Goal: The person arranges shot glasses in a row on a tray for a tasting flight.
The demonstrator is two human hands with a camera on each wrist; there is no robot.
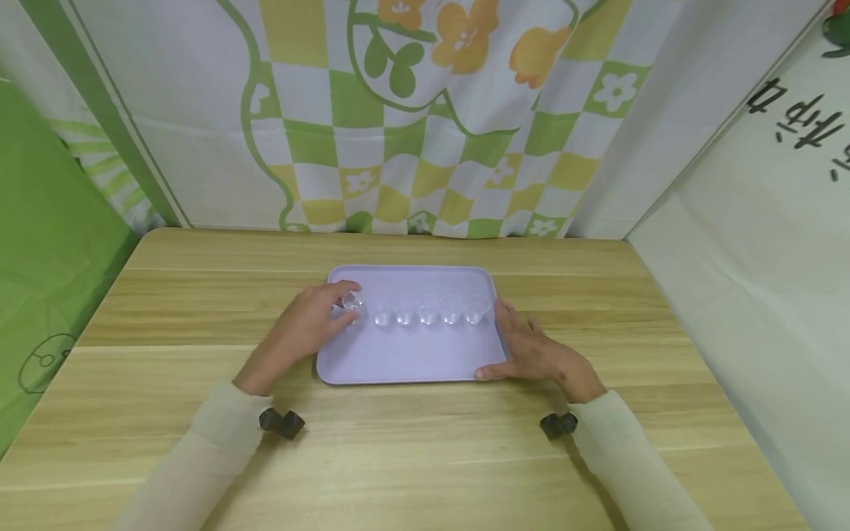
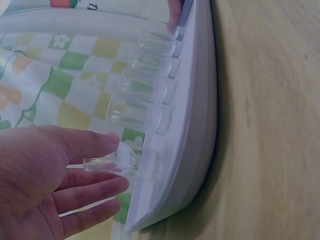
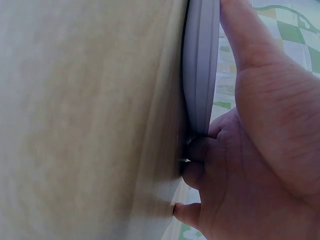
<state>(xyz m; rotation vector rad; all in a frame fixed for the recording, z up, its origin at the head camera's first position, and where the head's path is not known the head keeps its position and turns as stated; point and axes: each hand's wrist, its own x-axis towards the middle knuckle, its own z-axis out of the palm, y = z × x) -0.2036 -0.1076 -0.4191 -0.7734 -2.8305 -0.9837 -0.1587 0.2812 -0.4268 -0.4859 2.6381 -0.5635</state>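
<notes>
Several small clear cups [image 1: 428,311] stand in a row across a light purple tray [image 1: 412,361]. At the row's left end, my left hand [image 1: 307,321] pinches a clear cup [image 2: 112,161] between thumb and fingers. In the left wrist view, this cup overlaps another clear cup [image 2: 147,166] beneath it; whether one sits inside the other I cannot tell. My right hand [image 1: 534,352] holds the tray at its right side, the thumb at the front right corner and the fingers along the edge. The right wrist view shows fingers [image 3: 196,150] bent against the tray's rim.
The tray lies on a wood-grain table [image 1: 425,457]. A checked, flowered curtain [image 1: 425,147] hangs behind the table's far edge. Green cloth [image 1: 60,221] is at the left, a white wall sheet with black writing [image 1: 764,221] at the right.
</notes>
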